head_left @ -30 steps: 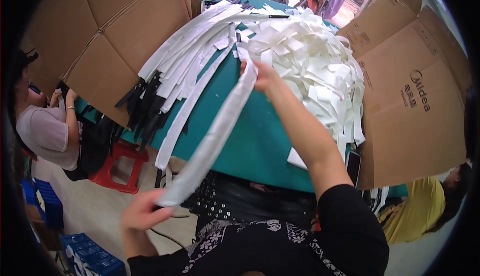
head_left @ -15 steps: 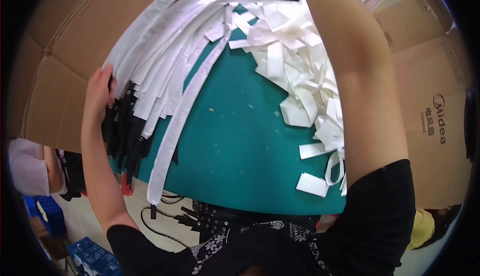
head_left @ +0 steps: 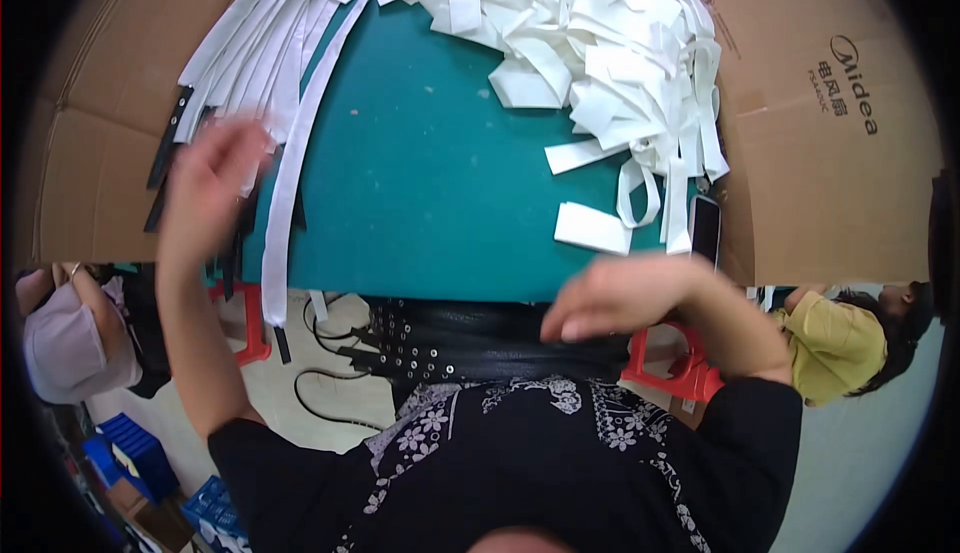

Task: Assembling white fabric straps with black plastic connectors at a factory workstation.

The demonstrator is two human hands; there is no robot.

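Note:
My left hand (head_left: 213, 178), smeared by motion, is over the near ends of a row of black belts wrapped in white sleeves (head_left: 262, 53). Whether its fingers hold anything does not show. One long white-sleeved strip (head_left: 290, 188) lies apart from the row, its black tip hanging past the table's near edge. Just beyond that edge, on my side, my right hand (head_left: 625, 298) hangs in the air, open, with its fingers pointing left and nothing visible in them. Below it, black belts with metal eyelets (head_left: 450, 343) lie across my lap.
A heap of loose white strips (head_left: 610, 53) covers the right of the green table (head_left: 400, 193). A phone (head_left: 705, 225) lies at the right edge. Cardboard boxes (head_left: 800, 153) flank both sides. Red stools (head_left: 672, 368) and other people (head_left: 835, 343) are beyond.
My right arm has come back from the far side of the table to the near edge. My left hand has moved off the outermost wrapped belts. The view has shifted nearer to me.

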